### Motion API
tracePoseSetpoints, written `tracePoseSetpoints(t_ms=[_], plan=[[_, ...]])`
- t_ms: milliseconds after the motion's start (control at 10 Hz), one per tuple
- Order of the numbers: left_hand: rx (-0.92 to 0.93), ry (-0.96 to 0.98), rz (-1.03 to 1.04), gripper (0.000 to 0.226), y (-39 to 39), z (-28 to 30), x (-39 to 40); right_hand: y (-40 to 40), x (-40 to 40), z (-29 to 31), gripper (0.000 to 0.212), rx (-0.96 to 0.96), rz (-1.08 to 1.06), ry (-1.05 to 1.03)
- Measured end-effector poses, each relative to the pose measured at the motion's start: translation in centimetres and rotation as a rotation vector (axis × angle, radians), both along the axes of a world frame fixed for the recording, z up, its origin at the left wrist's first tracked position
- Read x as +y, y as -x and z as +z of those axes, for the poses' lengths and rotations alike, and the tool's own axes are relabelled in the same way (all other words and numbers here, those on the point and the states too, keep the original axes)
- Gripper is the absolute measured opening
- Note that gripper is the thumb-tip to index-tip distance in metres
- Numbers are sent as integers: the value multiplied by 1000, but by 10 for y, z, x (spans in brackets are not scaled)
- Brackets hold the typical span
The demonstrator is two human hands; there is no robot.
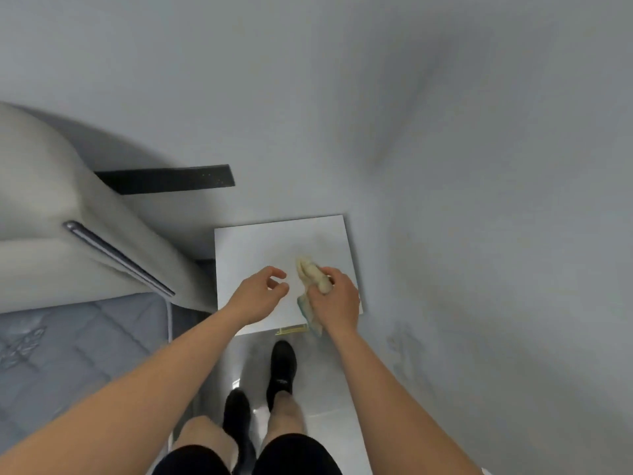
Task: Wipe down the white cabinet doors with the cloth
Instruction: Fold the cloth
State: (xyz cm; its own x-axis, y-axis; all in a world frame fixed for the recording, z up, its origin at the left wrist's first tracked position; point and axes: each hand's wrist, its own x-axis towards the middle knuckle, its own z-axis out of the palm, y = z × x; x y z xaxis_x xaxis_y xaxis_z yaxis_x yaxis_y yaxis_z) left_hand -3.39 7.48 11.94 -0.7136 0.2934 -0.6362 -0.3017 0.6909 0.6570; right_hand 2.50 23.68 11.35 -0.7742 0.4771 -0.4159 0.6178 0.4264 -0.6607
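Yellow cloth [313, 275], bunched into a rough roll with a pale blue edge trailing toward the near side, sits in the right hand [337, 303], whose fingers curl round its middle. The roll's long axis runs from near to far with a slight lean to the left, and its rounded far end points away from the person, over the white cabinet top [260, 245]. That flat square surface lies just beyond the black shoes [282, 368], between the padded headboard [68, 207] on the left and the pale wall on the right. The left hand [258, 294] hovers just left of the cloth, apart from it, with fingers loosely curled and thumb near the fingertips, holding nothing. Judging by this, the person is readying the cloth rather than wiping: it is gathered up, not spread, and I cannot tell whether it touches the white surface below. The next move probably calls for the left hand to take a free corner so the cloth can be opened or refolded into a flat pad, then for bending lower, since the cabinet's door faces are hidden from this high view. A mattress [78, 354] with a quilted grey cover lies at the near left.
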Motion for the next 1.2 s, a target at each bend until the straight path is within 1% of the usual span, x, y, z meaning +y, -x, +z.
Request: tracePoseSetpoints(t_ms=[100, 200, 300, 400, 500, 600, 700, 800, 900, 1000, 1100, 1200], plan=[[-41, 155, -264, 25, 16, -34, 7, 13, 27, -51, 31, -105, -18, -83], [-81, 335, -580, 31, 37, -80, 18, 26, 48, -104, 33, -195, -47, -138], [-66, 412, -653, 33, 49, -113, 25, 31, 59, -148, 34, -248, -36, -155], [-45, 362, -587, 28, 47, -145, 33, 31, 63, -189, 34, -274, -57, -153], [-49, 338, -615, 27, 30, -160, 32, 35, 64, -211, 36, -278, -81, -142], [-11, 332, -667, 29, 19, -170, 29, 37, 63, -224, 42, -289, -110, -104], [5, 318, -656, 27, 20, -168, 23, 31, 58, -227, 49, -292, -142, -66], [1, 274, -602, 22, 26, -163, 19, 29, 59, -217, 37, -228, -224, -42], [85, 223, -572, 21, 33, -143, 19, 31, 61, -187, 22, -110, -364, 21], [164, 200, -539, 38, 35, -116, 23, 30, 57, -156, 19, -7, -431, 66], [325, 141, -610, 52, 27, -62, 30, 20, 51, -107, 19, 177, -546, 132], [497, 0, -630, 56, 17, -7, 31, 11, 39, -51, 34, 330, -596, 168]])
